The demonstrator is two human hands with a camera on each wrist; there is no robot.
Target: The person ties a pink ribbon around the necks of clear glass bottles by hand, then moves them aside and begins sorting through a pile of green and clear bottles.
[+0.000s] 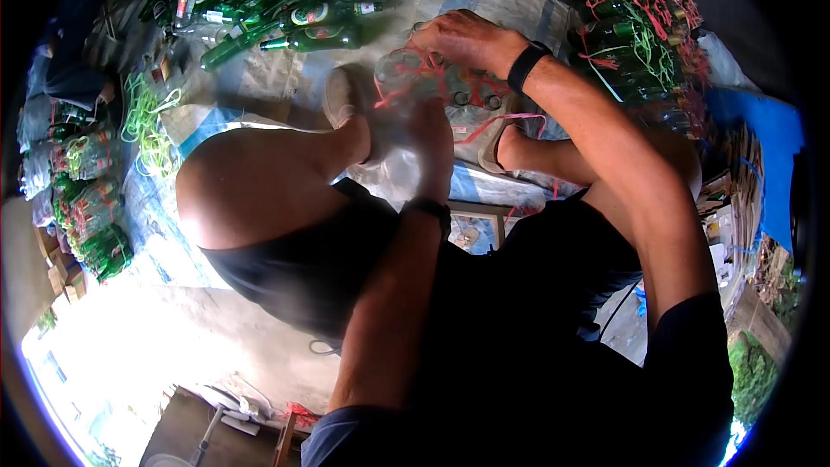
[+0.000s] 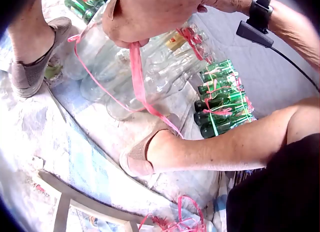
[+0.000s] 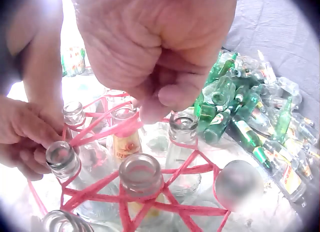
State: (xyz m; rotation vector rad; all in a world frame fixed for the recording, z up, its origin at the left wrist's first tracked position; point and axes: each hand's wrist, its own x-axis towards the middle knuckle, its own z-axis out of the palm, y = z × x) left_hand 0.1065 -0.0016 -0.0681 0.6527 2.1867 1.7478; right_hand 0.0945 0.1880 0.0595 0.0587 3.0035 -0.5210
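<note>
A bundle of clear glass bottles (image 3: 140, 174) stands upright between the person's feet, with pink plastic twine (image 3: 185, 208) crisscrossed around the necks. The right hand (image 1: 471, 39) is over the far side of the bundle. In the right wrist view, its thumb and curled fingers pinch a strand of twine just above the bottle mouths. On the near side, the left hand (image 1: 430, 143) is blurred in the head view. The left wrist view shows a flat pink strand (image 2: 137, 74) hanging from its curled fingers. One bottle behind the right fingertips bears an orange-and-cream label (image 3: 127, 146).
Loose green bottles (image 1: 324, 37) lie piled beyond the bundle. Tied green bottles (image 2: 220, 102) stand to the right; more tied bundles (image 1: 91, 182) are at the left. Light green twine (image 1: 149, 125) lies on the ground sheet. A wooden frame (image 2: 90, 207) sits close to the person.
</note>
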